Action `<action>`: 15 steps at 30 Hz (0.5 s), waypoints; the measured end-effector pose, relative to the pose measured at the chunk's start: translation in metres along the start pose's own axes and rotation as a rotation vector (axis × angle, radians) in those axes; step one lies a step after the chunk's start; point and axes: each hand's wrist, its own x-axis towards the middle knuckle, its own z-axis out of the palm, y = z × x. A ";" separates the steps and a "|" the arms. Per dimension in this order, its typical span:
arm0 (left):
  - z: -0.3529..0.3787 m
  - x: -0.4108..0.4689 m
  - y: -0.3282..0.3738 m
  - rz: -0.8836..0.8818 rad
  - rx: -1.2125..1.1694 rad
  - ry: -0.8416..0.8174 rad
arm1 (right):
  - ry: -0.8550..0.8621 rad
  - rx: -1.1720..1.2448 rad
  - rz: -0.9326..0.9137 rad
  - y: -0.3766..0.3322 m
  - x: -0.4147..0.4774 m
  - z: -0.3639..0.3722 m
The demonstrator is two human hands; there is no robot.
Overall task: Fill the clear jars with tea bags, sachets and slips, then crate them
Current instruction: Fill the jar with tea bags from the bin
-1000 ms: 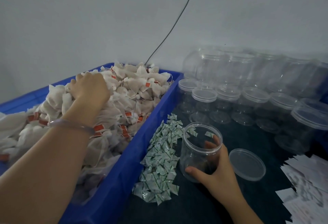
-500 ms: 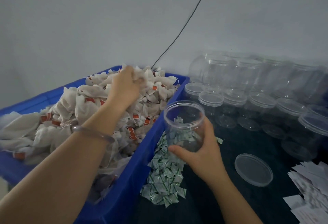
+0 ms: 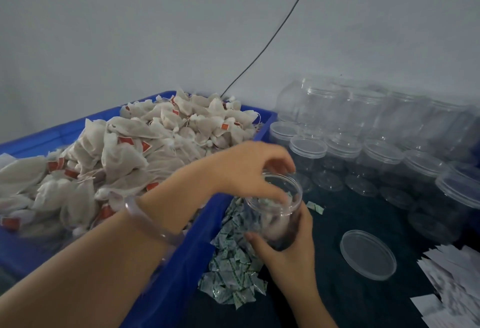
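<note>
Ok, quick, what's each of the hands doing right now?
Left hand: fingers curled over the clear jar, whether it holds anything cannot be told.
Right hand: holding the clear jar.

Both hands meet, left above right.
The left arm reaches in from 7 o'clock, the left hand [image 3: 249, 171] arched with fingers bent downward, too blurred to tell any hold; the right forearm rises from 5 o'clock, the right hand [image 3: 288, 249] wrapped round a clear jar [image 3: 275, 223].

We look at a plain, pale grey wall [image 3: 155, 28] in soft, dim light. A thin black cable [image 3: 271, 39] slants down it toward the far edge of the dark tabletop [image 3: 363, 307].
</note>
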 end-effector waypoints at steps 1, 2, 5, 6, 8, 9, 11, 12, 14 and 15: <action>-0.006 -0.002 -0.004 0.001 -0.065 0.113 | 0.000 -0.012 -0.007 -0.001 0.000 -0.001; -0.012 -0.003 -0.012 -0.037 -0.061 0.243 | -0.002 -0.025 -0.014 -0.002 0.000 -0.003; -0.034 -0.008 -0.048 -0.510 0.404 0.465 | -0.007 -0.040 -0.025 -0.005 0.000 -0.007; -0.042 -0.014 -0.061 -0.729 0.562 0.414 | -0.009 -0.031 -0.028 -0.006 0.000 -0.007; -0.056 -0.028 -0.079 -1.034 0.651 0.324 | -0.013 -0.021 -0.046 -0.005 0.001 -0.008; -0.060 -0.033 -0.085 -1.103 0.632 0.321 | -0.019 -0.021 -0.055 -0.004 0.000 -0.008; -0.064 -0.038 -0.090 -1.151 0.620 0.313 | -0.029 -0.023 -0.066 -0.001 0.000 -0.008; -0.065 -0.038 -0.090 -1.165 0.633 0.307 | -0.032 -0.027 -0.065 0.000 0.000 -0.009; -0.067 -0.038 -0.088 -1.204 0.668 0.302 | -0.040 -0.034 -0.053 0.000 0.000 -0.009; -0.067 -0.037 -0.088 -1.217 0.670 0.308 | -0.042 -0.031 -0.041 0.001 -0.001 -0.009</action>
